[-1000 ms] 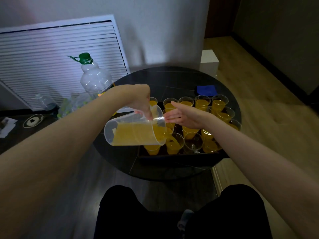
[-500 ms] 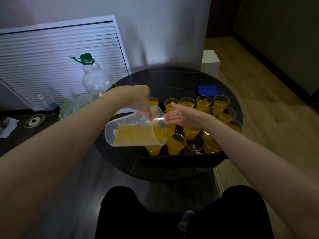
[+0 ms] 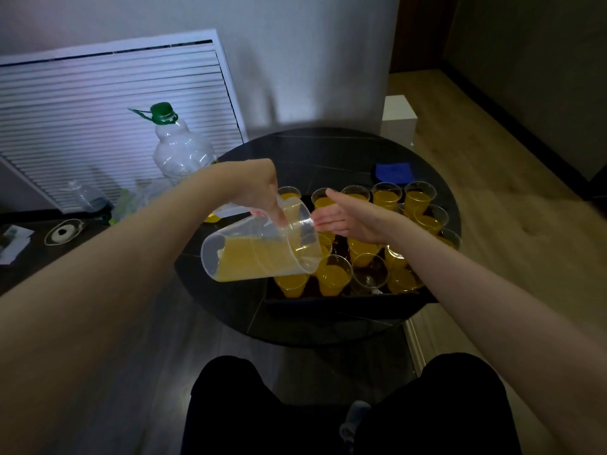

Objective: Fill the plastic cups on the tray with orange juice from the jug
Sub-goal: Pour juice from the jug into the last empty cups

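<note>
My left hand (image 3: 259, 192) grips the handle of a clear plastic jug (image 3: 259, 249), which is tipped nearly on its side with orange juice pooled along its lower wall. Its rim hangs over the front-left cups on the dark tray (image 3: 341, 302). Several cups there hold juice, such as one (image 3: 333, 277) just under the rim. One front cup (image 3: 369, 272) beside it looks empty. My right hand (image 3: 353, 218) hovers flat above the middle cups with fingers apart, pointing at the jug and holding nothing.
The tray rests on a round black table (image 3: 328, 152). A blue cloth (image 3: 394, 172) lies at the table's far right. A large clear bottle with a green cap (image 3: 179, 149) stands at the left. A white box (image 3: 399, 118) sits on the floor behind.
The jug has tipped a little further and shifted slightly toward the front cups. My right hand stays above the middle cups.
</note>
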